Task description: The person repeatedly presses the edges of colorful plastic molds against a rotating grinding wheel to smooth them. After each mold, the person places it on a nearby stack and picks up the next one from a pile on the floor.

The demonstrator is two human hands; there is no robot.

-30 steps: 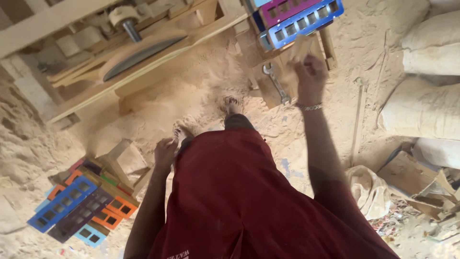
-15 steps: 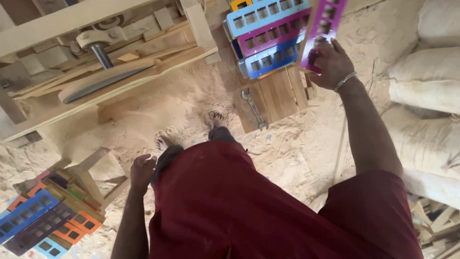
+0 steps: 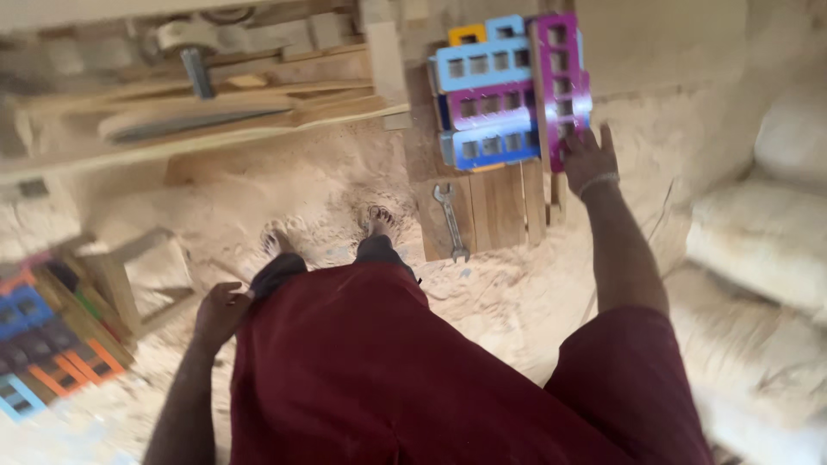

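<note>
Head view: right hand (image 3: 587, 160) reaching out, fingers spread flat against magenta slotted frame (image 3: 560, 86), set upright on stacked blue and purple frames (image 3: 491, 103) atop wooden planks (image 3: 504, 207). Left hand (image 3: 220, 312) hanging loosely curled, holding nothing, beside dark red shirt (image 3: 362, 370).

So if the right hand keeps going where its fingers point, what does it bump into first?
Probably the magenta slotted piece: the right hand is at its lower end already, with the stack of coloured pieces beside it. Contact is too blurred to tell.

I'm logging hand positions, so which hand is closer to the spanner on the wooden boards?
Right. The right hand is just beyond the spanner, at the magenta frame. The left hand hangs by the hip, farther away.
</note>
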